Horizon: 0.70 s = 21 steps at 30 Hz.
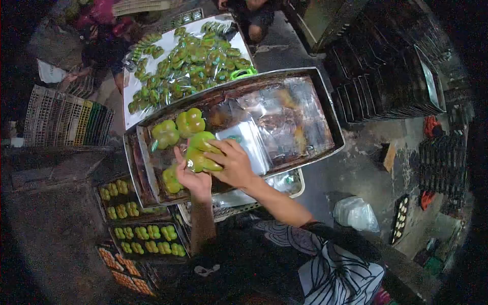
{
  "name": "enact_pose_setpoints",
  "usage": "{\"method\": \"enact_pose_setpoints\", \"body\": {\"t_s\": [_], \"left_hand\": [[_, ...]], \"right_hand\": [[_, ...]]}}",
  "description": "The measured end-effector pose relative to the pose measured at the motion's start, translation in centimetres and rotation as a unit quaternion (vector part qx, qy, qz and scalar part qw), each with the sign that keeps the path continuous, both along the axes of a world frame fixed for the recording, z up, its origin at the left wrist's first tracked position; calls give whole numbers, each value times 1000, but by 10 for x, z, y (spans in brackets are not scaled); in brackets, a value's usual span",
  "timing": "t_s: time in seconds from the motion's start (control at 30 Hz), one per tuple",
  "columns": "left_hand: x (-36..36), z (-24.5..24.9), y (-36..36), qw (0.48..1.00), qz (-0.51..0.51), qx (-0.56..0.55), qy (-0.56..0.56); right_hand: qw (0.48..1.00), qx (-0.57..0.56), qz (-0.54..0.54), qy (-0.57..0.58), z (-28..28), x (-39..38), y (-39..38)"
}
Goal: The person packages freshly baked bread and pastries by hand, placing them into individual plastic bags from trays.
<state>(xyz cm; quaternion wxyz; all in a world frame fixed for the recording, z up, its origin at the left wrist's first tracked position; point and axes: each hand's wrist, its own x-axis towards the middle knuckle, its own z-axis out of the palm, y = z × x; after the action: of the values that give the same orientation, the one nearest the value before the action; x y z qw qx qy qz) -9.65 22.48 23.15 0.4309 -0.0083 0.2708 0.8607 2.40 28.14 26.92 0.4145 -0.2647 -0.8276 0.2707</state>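
Over the left end of the long metal tray [284, 72], the left hand [194, 179] grasps a glossy green bell pepper [199, 152] from below while the right hand [235, 163] clasps it from the right, just beside a clear plastic bag [249, 147].

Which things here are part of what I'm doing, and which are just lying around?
In use: left hand, right hand, held peppers, loose peppers, clear bags, metal tray.
Lying about: white sack, black tray stacks, plastic crates, far bagged peppers.
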Motion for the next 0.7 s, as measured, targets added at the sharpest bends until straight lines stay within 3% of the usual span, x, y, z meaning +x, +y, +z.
{"method": "enact_pose_setpoints", "body": {"t_s": [0.03, 0.07, 0.1, 0.17, 0.2, 0.23, 0.27, 0.33, 0.37, 0.4, 0.43, 0.47, 0.5, 0.53, 0.57, 0.6, 0.63, 0.67, 0.7], "left_hand": [[2, 15, -1, 998, -54, 4, -18], [8, 28, 3, 991, -108, 77, 15], [15, 27, 3, 990, -108, 85, 18], [38, 18, -3, 991, -64, -109, 40], [53, 34, 0, 984, -34, -175, 2], [47, 35, -5, 984, -27, -174, -2], [31, 35, -9, 986, -46, -154, -43], [-1, 22, -21, 985, -134, -99, -54], [8, 8, -29, 980, -121, -140, -66], [19, 7, -34, 974, -108, -181, -79], [31, 3, -43, 971, -100, -216, 9], [31, -34, -55, 942, -189, -250, 124], [29, -69, -59, 892, -269, -277, 235], [41, -73, -57, 756, -200, -290, 552], [49, -93, -61, 594, -222, -263, 727], [57, -113, -65, 419, -184, -212, 863], [56, -147, -67, 300, -248, -146, 910], [57, -151, -67, 316, -332, -246, 854], [50, -149, -71, 317, -332, -248, 853]], "right_hand": [[1000, -24, -2, 10, 3, 2, -6], [1000, -14, -2, 12, 4, 1, -10], [1000, -13, -5, -1, 4, 0, -14], [1000, -12, -4, -17, 8, -12, -16], [994, -27, -27, -98, 11, -25, -14], [982, -40, -48, -177, 14, -34, -14], [994, -100, -19, -46, 11, -37, -21], [988, -143, -44, -41, 10, -31, -41], [978, -189, -76, -41, 10, -28, -42], [972, -205, -42, -110, -5, -33, -31], [957, -256, -6, -135, -16, -40, -14], [940, -300, 32, -157, -25, -53, 12], [975, -185, 24, -121, -32, -74, 39], [979, -194, -33, -55, -27, -105, 54], [989, -144, -41, -4, -3, -131, 66], [996, -82, -21, 30, -5, -161, 79], [997, -17, -1, 70, -8, -180, 88], [997, -17, 2, 70, -11, -176, 78], [997, -27, 50, 46, -15, -164, 58]]}}
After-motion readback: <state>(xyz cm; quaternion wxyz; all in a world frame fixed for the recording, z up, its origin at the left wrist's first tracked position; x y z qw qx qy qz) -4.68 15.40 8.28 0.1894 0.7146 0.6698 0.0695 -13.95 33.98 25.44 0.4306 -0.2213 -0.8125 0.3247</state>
